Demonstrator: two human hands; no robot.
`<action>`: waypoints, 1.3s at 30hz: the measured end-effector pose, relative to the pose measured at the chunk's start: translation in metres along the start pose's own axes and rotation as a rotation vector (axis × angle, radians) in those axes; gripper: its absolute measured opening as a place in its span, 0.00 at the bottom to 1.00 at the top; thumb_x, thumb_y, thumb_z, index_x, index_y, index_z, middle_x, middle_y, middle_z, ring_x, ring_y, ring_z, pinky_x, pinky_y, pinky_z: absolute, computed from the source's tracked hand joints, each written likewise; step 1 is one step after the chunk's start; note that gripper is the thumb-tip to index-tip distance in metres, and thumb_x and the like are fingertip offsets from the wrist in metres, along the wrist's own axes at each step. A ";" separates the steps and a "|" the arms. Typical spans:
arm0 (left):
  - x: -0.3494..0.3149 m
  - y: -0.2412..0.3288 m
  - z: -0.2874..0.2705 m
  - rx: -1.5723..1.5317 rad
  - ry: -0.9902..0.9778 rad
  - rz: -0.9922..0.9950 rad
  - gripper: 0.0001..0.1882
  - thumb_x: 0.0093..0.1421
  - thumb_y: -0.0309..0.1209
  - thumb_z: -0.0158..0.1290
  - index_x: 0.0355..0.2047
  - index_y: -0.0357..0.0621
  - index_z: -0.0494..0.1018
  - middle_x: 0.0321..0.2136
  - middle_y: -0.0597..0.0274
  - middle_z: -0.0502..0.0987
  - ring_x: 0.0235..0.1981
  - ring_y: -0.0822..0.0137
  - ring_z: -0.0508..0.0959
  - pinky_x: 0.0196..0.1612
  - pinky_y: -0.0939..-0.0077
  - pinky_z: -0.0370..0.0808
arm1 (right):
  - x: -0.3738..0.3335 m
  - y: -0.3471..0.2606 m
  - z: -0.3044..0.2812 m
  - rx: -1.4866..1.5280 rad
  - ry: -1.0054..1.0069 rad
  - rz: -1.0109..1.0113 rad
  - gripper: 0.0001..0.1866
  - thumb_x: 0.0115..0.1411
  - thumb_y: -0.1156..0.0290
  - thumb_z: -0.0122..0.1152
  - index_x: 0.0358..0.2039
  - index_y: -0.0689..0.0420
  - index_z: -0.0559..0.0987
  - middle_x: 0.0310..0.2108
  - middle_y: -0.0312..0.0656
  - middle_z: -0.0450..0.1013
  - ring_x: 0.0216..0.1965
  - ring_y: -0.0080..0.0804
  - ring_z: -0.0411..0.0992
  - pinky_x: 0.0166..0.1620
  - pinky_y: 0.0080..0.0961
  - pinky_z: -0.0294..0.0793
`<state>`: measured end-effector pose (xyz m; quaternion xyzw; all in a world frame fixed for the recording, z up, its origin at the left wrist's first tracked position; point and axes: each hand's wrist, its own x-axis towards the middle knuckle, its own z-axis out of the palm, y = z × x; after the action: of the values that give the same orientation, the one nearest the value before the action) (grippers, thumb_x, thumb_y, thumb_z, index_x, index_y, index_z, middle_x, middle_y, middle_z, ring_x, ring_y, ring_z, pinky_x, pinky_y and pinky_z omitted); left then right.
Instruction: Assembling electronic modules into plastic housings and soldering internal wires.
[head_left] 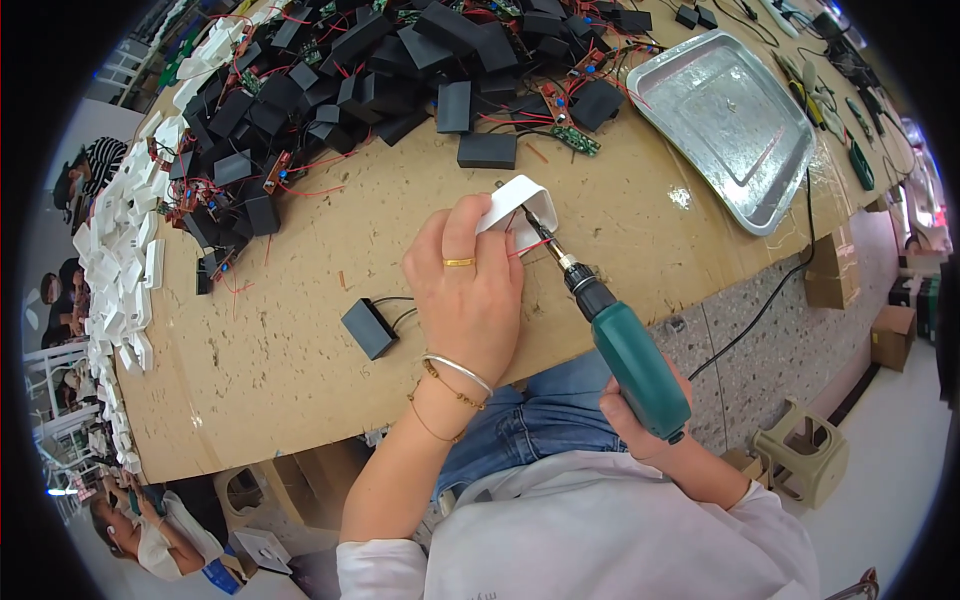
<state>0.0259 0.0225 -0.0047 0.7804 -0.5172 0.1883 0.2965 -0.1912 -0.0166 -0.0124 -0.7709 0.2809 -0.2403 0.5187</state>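
My left hand (465, 285) steadies a white plastic housing (516, 198) on the worktable, its fingers closed around the near-left side. My right hand (628, 418) grips a green electric screwdriver (640, 365) by its body. The screwdriver's bit reaches into the open side of the housing; what its tip touches is hidden. A short red wire (531, 247) sticks out beside the bit. Just left of my left wrist lies a black rectangular box (370, 328), with dark leads running from it under my hand.
Heaped at the far side are black boxes (455, 107), red wires and small circuit boards (576, 140). White plastic parts (140, 260) line the left edge. A shiny metal tray (745, 185) sits at right, near pliers (797, 95). A black cord (752, 325) hangs past the table's right edge.
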 end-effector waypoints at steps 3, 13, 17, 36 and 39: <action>0.000 -0.001 0.001 0.004 0.007 0.003 0.07 0.50 0.22 0.58 0.28 0.42 0.71 0.47 0.62 0.69 0.47 0.53 0.69 0.50 0.61 0.66 | 0.000 0.002 0.000 0.020 -0.006 0.005 0.26 0.51 0.71 0.69 0.49 0.65 0.72 0.32 0.42 0.76 0.32 0.27 0.75 0.36 0.23 0.74; -0.001 -0.001 0.001 -0.004 0.013 -0.005 0.07 0.50 0.22 0.59 0.28 0.42 0.72 0.48 0.63 0.70 0.47 0.54 0.69 0.49 0.61 0.67 | -0.006 0.026 0.005 0.134 0.011 0.081 0.28 0.53 0.61 0.70 0.48 0.64 0.72 0.25 0.35 0.74 0.24 0.21 0.72 0.32 0.19 0.72; -0.001 -0.001 0.002 0.004 0.018 -0.008 0.07 0.50 0.22 0.59 0.28 0.42 0.72 0.48 0.63 0.70 0.47 0.54 0.69 0.48 0.61 0.67 | -0.006 0.027 0.005 0.110 0.018 0.058 0.28 0.53 0.60 0.70 0.48 0.64 0.72 0.24 0.35 0.74 0.24 0.20 0.72 0.31 0.18 0.72; -0.001 -0.001 0.001 0.004 0.001 -0.028 0.07 0.50 0.23 0.59 0.30 0.42 0.72 0.48 0.63 0.70 0.48 0.55 0.69 0.50 0.60 0.66 | -0.001 0.022 0.002 0.001 0.038 0.030 0.23 0.53 0.63 0.70 0.44 0.63 0.74 0.23 0.36 0.74 0.23 0.24 0.75 0.30 0.20 0.73; -0.001 -0.001 0.000 -0.005 -0.008 -0.032 0.08 0.49 0.23 0.59 0.30 0.42 0.73 0.48 0.63 0.70 0.48 0.55 0.69 0.50 0.61 0.65 | -0.003 0.022 0.000 0.015 0.007 0.101 0.20 0.53 0.64 0.69 0.41 0.63 0.75 0.23 0.36 0.73 0.23 0.24 0.74 0.30 0.20 0.72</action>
<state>0.0262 0.0228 -0.0055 0.7885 -0.5065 0.1789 0.2994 -0.1972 -0.0217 -0.0336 -0.7510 0.3194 -0.2186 0.5349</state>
